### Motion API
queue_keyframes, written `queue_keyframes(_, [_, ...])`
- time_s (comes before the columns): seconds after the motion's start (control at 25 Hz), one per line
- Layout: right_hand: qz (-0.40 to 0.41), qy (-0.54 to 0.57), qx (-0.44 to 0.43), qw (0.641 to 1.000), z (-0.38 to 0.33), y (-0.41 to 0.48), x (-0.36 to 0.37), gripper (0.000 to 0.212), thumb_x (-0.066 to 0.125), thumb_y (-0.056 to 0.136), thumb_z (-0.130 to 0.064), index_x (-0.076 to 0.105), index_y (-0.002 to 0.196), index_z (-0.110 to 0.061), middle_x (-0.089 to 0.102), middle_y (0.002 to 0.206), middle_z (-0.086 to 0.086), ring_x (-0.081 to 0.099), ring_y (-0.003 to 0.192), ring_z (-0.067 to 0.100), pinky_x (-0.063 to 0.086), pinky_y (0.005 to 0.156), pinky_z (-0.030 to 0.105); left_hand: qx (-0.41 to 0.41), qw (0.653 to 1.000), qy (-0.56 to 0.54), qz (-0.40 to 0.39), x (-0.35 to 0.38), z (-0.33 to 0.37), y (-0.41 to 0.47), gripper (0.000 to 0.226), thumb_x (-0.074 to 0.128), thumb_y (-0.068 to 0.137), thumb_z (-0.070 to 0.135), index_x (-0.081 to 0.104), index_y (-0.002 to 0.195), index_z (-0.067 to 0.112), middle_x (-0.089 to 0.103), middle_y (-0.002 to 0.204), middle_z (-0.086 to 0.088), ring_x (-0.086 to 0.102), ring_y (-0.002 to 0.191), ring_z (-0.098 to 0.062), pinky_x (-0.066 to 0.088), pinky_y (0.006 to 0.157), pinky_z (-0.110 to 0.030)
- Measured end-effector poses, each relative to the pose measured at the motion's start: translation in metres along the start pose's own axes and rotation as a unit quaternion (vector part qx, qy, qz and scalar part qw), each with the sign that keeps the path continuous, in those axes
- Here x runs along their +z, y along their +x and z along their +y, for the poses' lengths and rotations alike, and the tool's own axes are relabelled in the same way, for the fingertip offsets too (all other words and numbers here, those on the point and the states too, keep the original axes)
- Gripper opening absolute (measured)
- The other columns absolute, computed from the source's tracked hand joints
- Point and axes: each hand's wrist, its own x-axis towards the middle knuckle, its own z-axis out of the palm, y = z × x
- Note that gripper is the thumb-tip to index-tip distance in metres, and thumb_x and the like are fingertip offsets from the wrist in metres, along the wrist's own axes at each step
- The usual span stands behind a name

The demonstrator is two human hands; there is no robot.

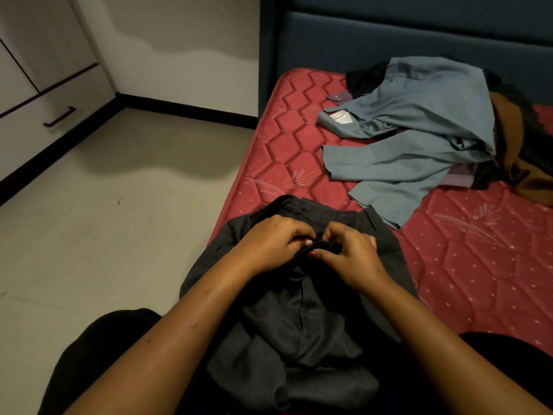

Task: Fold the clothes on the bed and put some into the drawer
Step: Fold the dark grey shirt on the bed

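Observation:
A dark grey pair of trousers (302, 319) lies crumpled on the near corner of the red quilted mattress (466, 265). My left hand (275, 244) and my right hand (350, 256) meet at its waistband, and each pinches the dark fabric there between thumb and fingers. Farther back on the mattress lies a heap of clothes: a blue-grey garment (419, 127) on top, a brown one (514, 157) at the right, black and purple pieces underneath. A white drawer front with a black bar handle (59, 116) is at the left wall.
A dark blue padded headboard (389, 34) stands behind the mattress. White cabinet doors (36, 49) rise above the drawer. Pale tiled floor (104, 235) spreads between the bed and the cabinets. My dark-clad knees show at the bottom edge.

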Motion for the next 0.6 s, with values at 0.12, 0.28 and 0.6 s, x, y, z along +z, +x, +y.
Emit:
queue_keyframes(0.12, [0.005, 0.005, 0.007, 1.0, -0.002, 0.001, 0.002, 0.038, 0.077, 0.074, -0.037, 0.041, 0.066, -0.028, 0.061, 0.065, -0.006, 0.054, 0.065, 0.003, 0.026, 0.076, 0.031, -0.002, 1.0, 0.003, 0.0, 0.002, 0.001, 0.001, 0.015, 0.059, 0.091, 0.022, 0.071, 0.1, 0.023, 0.072, 0.091, 0.003, 0.065, 0.087, -0.018, 0.05, 0.078, -0.038])
queue_keyframes(0.28, [0.041, 0.014, -0.041, 0.998, -0.003, -0.004, 0.006, 0.038, 0.076, 0.077, -0.031, 0.039, 0.067, -0.027, 0.052, 0.059, -0.008, 0.051, 0.062, 0.003, 0.025, 0.075, 0.032, -0.006, 1.0, -0.014, 0.003, 0.003, 0.004, 0.002, 0.015, 0.056, 0.094, 0.024, 0.069, 0.101, 0.022, 0.071, 0.092, 0.002, 0.065, 0.088, -0.018, 0.049, 0.079, -0.038])
queue_keyframes(0.6, [0.036, -0.042, -0.055, 0.997, 0.007, 0.003, -0.004, 0.027, 0.071, 0.08, -0.04, 0.053, 0.069, -0.023, 0.061, 0.066, -0.005, 0.059, 0.076, 0.015, 0.02, 0.072, 0.032, 0.004, 0.999, -0.029, 0.026, -0.002, -0.002, 0.001, 0.015, 0.059, 0.092, 0.021, 0.071, 0.101, 0.018, 0.069, 0.085, 0.004, 0.064, 0.084, -0.017, 0.049, 0.078, -0.033])
